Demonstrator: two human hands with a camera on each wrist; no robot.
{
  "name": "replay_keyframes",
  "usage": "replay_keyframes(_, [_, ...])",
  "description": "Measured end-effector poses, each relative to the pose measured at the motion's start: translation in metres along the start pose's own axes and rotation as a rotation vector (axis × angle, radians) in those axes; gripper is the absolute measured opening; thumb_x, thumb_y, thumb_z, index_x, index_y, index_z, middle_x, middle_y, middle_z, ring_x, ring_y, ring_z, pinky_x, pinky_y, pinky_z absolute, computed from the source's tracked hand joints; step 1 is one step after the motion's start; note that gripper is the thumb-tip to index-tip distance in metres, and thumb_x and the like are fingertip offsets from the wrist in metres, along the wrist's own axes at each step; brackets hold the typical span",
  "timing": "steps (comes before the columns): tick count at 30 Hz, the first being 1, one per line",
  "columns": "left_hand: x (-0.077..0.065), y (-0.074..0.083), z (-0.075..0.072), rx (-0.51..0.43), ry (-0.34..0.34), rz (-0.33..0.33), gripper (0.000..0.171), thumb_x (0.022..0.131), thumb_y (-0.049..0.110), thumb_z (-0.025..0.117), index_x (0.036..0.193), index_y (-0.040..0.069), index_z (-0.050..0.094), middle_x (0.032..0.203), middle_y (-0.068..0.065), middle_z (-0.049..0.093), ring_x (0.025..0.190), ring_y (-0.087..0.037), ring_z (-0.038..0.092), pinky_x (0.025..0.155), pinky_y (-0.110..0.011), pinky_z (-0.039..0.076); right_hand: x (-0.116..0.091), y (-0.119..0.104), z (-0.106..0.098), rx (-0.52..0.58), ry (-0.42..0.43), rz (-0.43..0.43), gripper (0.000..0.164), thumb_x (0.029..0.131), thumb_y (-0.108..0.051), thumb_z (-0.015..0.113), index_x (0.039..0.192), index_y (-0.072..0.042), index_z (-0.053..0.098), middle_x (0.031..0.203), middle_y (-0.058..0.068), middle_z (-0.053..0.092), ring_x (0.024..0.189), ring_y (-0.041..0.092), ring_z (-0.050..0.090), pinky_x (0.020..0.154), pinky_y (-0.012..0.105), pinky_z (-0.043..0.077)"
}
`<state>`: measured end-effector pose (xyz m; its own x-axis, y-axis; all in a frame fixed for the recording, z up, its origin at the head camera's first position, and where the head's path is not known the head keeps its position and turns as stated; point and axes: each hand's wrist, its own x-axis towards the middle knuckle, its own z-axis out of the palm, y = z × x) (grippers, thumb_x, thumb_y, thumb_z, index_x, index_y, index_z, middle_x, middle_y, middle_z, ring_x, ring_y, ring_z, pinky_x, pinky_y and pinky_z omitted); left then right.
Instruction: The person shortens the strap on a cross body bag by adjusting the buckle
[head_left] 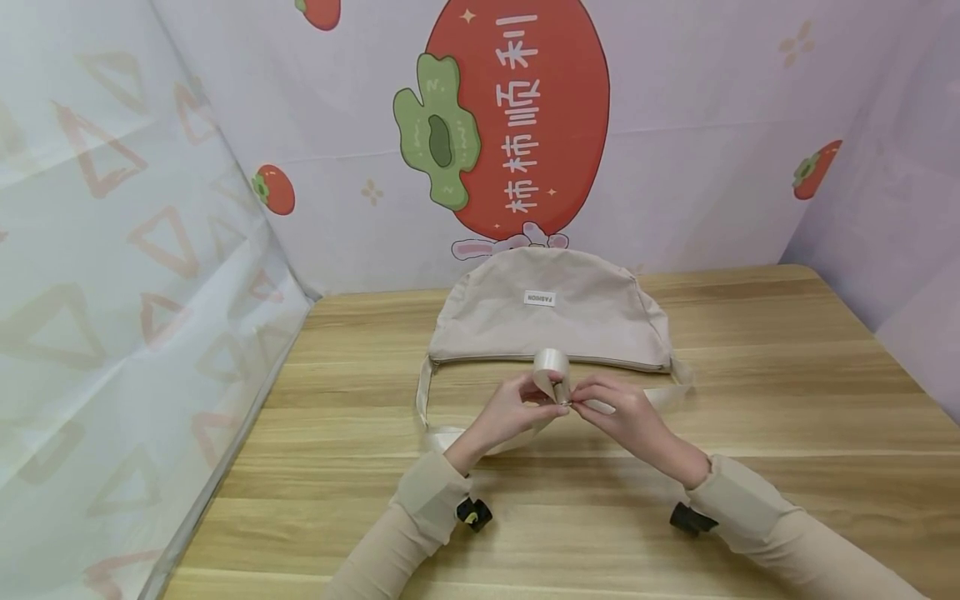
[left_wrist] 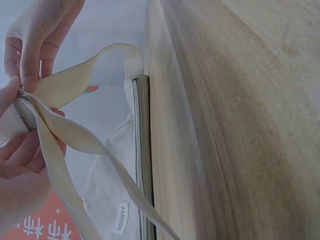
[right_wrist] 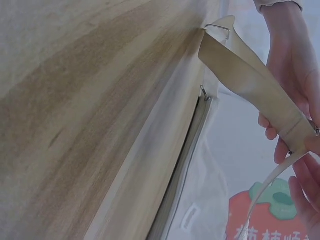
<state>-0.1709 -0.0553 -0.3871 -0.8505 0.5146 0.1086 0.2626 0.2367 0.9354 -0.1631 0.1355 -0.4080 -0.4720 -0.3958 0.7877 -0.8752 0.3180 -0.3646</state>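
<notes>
A beige shoulder bag (head_left: 551,321) lies on the table with its zipper edge toward me and its small label upside down. In front of the zipper, my left hand (head_left: 513,414) grips the looped bag strap (head_left: 551,362) between thumb and fingers. My right hand (head_left: 626,415) meets it there and pinches the strap with thumb and fingertips. Between the fingertips in the left wrist view is a strap slider (left_wrist: 25,112), partly covered by webbing and fingers. Flat lengths of strap (right_wrist: 245,82) run from the hands back to the bag's ends.
The wooden table (head_left: 337,500) reaches back to a printed cloth backdrop (head_left: 675,125). A pale side cloth (head_left: 135,292) hangs along the left edge. Dark wrist camera mounts (head_left: 474,514) sit beneath both wrists.
</notes>
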Motion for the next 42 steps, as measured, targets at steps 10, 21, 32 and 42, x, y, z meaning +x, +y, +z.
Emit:
replay_keyframes(10, [-0.004, 0.009, -0.001, -0.017, -0.045, 0.019, 0.043, 0.076, 0.0, 0.067, 0.117, -0.005, 0.052, 0.1, -0.021, 0.061, 0.089, -0.027, 0.059, 0.081, -0.036, 0.048, 0.0, 0.0, -0.002, -0.039, 0.022, -0.013, 0.031, 0.088, -0.028, 0.051, 0.078, -0.003, 0.065, 0.079, 0.007, 0.064, 0.071, 0.019, 0.062, 0.071, 0.011, 0.046])
replay_keyframes(21, [-0.002, -0.021, -0.004, 0.094, 0.01, 0.041, 0.037, 0.076, 0.013, 0.069, 0.11, 0.001, 0.06, 0.107, -0.01, 0.062, 0.092, -0.015, 0.06, 0.079, -0.022, 0.047, -0.002, 0.001, -0.006, -0.03, 0.036, -0.015, 0.03, 0.088, -0.026, 0.051, 0.076, -0.003, 0.065, 0.077, 0.007, 0.063, 0.07, 0.019, 0.06, 0.072, 0.01, 0.045])
replay_keyframes(32, [-0.011, -0.024, -0.011, 0.153, 0.049, 0.069, 0.032, 0.076, 0.019, 0.07, 0.103, 0.004, 0.065, 0.104, -0.009, 0.063, 0.092, -0.018, 0.06, 0.079, -0.028, 0.049, -0.003, 0.004, -0.012, -0.037, 0.055, -0.006, 0.029, 0.088, -0.026, 0.053, 0.076, -0.003, 0.065, 0.077, 0.006, 0.062, 0.068, 0.017, 0.06, 0.072, 0.008, 0.044])
replay_keyframes(42, [-0.024, -0.019, -0.021, 0.217, 0.042, 0.007, 0.03, 0.076, 0.014, 0.069, 0.103, 0.001, 0.064, 0.102, -0.011, 0.064, 0.093, -0.021, 0.06, 0.079, -0.029, 0.049, -0.004, 0.005, -0.017, -0.046, 0.06, 0.009, 0.03, 0.088, -0.028, 0.052, 0.077, -0.003, 0.066, 0.076, 0.006, 0.062, 0.067, 0.017, 0.059, 0.07, 0.008, 0.045])
